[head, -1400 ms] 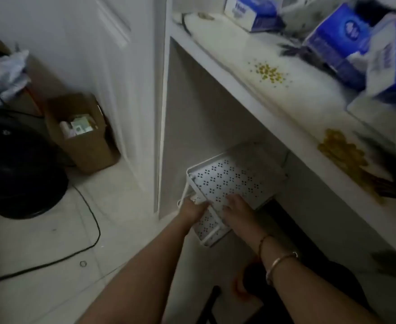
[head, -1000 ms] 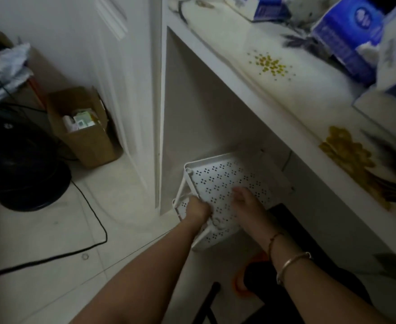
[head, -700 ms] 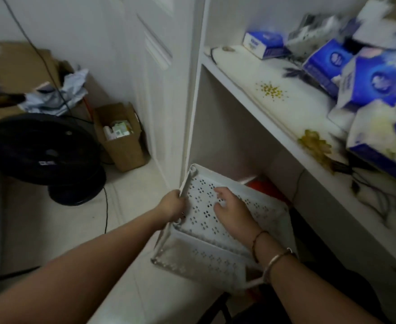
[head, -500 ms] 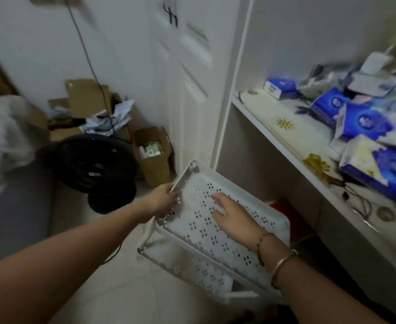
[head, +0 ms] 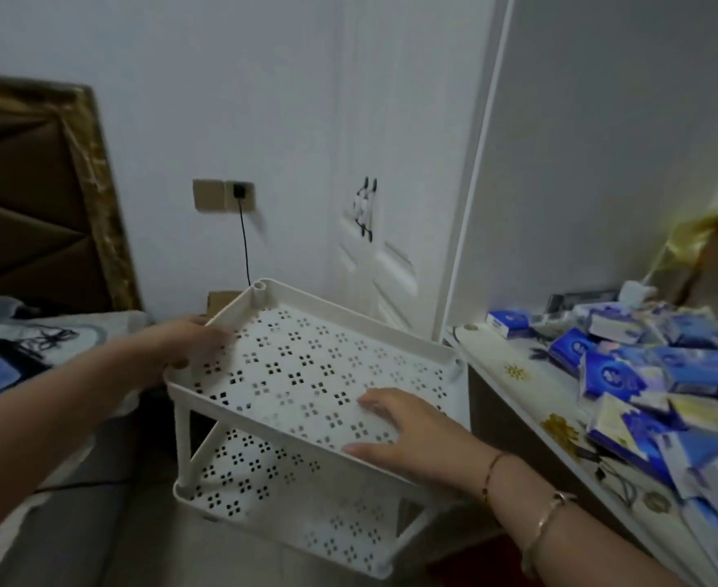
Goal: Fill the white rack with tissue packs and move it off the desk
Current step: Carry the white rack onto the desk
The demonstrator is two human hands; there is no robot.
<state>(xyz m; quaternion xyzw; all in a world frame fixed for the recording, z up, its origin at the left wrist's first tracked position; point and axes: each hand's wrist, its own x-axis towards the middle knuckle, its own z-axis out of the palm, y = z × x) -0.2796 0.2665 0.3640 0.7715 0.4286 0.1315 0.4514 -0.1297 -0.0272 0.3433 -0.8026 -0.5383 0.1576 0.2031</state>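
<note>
I hold a white two-tier rack (head: 306, 370) with perforated shelves in the air, left of the desk (head: 514, 374); both shelves are bare. My left hand (head: 179, 353) grips the left rim of the top shelf, thumb on top. My right hand (head: 408, 434) lies on the near right part of that shelf, with its fingers spread flat and the thumb along the front rim. Several blue and white tissue packs (head: 611, 370) lie heaped over the right side of the desk.
A bed (head: 31, 345) with a brown padded headboard (head: 31, 205) stands at the left. Behind the rack are a white wardrobe door (head: 374, 205) and a wall socket (head: 238, 192) with a black cable hanging down. A yellow bag (head: 704, 230) sits at the desk's far end.
The rack has come up from under the desk to desk height and now sits level. My view has risen with it, and both hands have stayed on the top shelf.
</note>
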